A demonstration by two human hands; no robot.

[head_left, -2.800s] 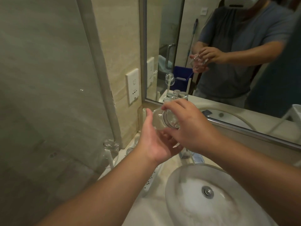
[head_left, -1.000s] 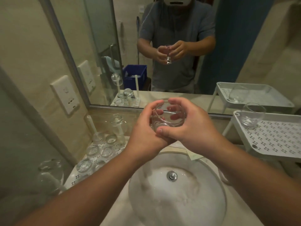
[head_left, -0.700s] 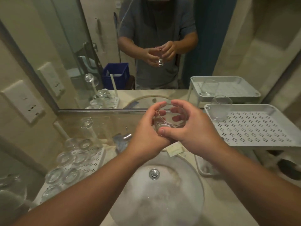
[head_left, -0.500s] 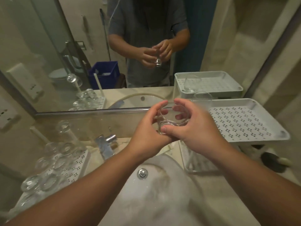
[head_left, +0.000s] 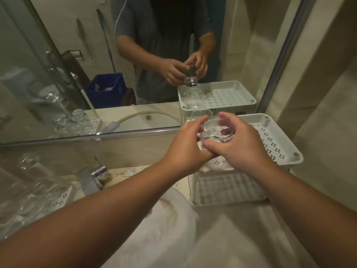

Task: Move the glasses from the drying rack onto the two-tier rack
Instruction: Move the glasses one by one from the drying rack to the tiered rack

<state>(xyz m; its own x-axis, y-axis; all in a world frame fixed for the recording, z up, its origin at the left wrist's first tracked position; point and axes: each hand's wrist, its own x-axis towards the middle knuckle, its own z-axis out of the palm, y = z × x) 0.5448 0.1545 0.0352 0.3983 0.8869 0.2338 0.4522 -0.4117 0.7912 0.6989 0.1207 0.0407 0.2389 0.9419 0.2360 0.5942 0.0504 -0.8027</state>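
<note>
Head view: both hands hold one clear glass (head_left: 216,132) upright over the near left part of the rack's (head_left: 278,144) top tier. The left hand (head_left: 185,147) curls round the glass from the left, the right hand (head_left: 241,144) from the right — thumbs at the near side, fingers wrapped behind. I cannot tell whether the base of the glass touches the tier.

A second glass (head_left: 201,114) stands upright on the top tier, just beyond the held one, close to the mirror (head_left: 135,55). The lower tier (head_left: 228,188) shows under the hands, perforated like the top.

At the far left, more glasses (head_left: 38,192) sit on the drying rack (head_left: 56,200), blurred — their count is not clear. A chrome tap (head_left: 94,176) stands between that rack and the basin (head_left: 164,229), which lies near, under the forearms, set in the tabletop (head_left: 241,225).
</note>
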